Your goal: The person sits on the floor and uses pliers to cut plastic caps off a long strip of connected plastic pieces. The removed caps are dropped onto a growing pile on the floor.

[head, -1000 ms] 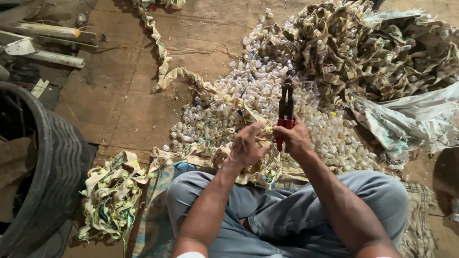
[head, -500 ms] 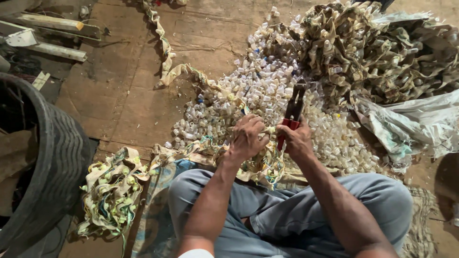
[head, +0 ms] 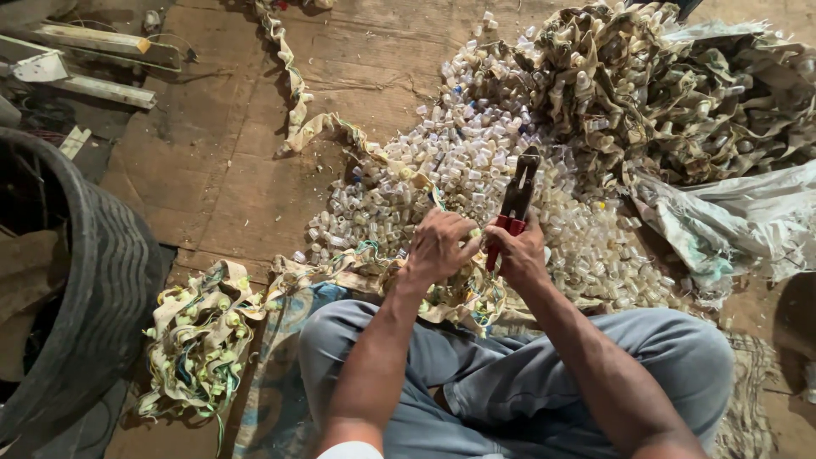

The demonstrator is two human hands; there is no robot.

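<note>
While the right hand [head: 520, 251] is closed around the red grips of the cutters [head: 515, 201], their dark jaws point away from the body over the caps [head: 442, 170] and stand nearly shut. Just beside it, the left hand [head: 438, 246] is curled tight on the strip [head: 463, 293], pinching a small pale cap between the two hands.

Judging by this, the step in hand is snipping a cap off the strip. The next move would call for bringing the jaws back to the pinched spot and keeping the strip taut and the fingers clear of the blades.

Counted: two hands, one pair of cutters, one strip running from the lap out across the floor [head: 229, 170]. Loose caps lie in a heap far too many to count. Two bundles of strip show, a small one [head: 195, 340] by the left knee and a big one [head: 671, 85] far right. One tyre [head: 102, 289] stands at left.
</note>
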